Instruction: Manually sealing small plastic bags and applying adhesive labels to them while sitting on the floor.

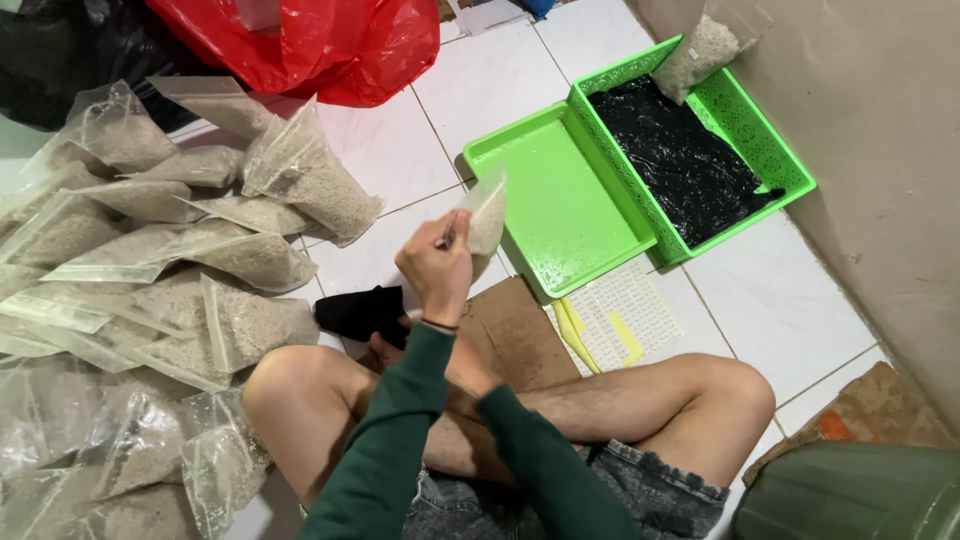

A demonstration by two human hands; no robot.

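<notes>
I sit cross-legged on a white tiled floor. My left hand (436, 268) is raised in front of me, pinching the top of a small clear plastic bag (487, 212) partly filled with pale grains. My right hand (384, 349) reaches low under the left forearm and is mostly hidden by it. It lies against a black soft object (358, 311) on the floor, and its grip cannot be seen. A flat brown cardboard piece (518, 335) lies just beyond my legs.
Several filled clear bags (150, 260) are piled at my left. Ahead are a green tray (550, 205), a green basket (762, 150) lined with black plastic, and a bag of grains (703, 48) leaning in it. A label sheet (625, 300), a red bag (310, 40) and a dark green bin (850, 492) are nearby.
</notes>
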